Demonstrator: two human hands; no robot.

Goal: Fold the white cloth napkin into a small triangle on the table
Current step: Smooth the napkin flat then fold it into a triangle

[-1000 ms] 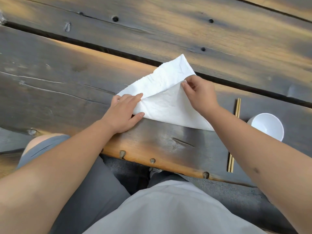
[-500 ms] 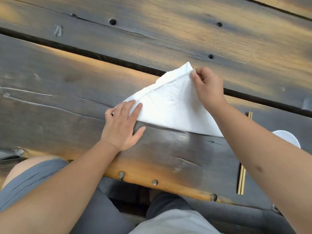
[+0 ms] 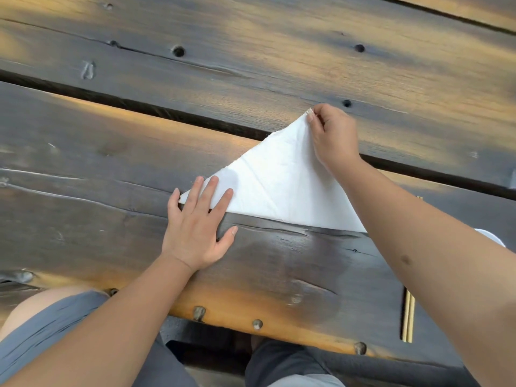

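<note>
The white cloth napkin (image 3: 282,188) lies flat as a triangle on the dark wooden plank table (image 3: 111,152), its long edge toward the person. The left hand (image 3: 195,233) rests with fingers spread and straight, pressing the napkin's left corner down. The right hand (image 3: 332,135) pinches the far tip between thumb and fingertips; a pair of chopsticks (image 3: 408,317) lies near the table's right edge.

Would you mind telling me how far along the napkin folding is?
Done: the white napkin already lies as a triangle on the table. In hand: the left hand presses its left corner flat; the right hand pinches the apex. Left: probably another fold to make it small.
</note>
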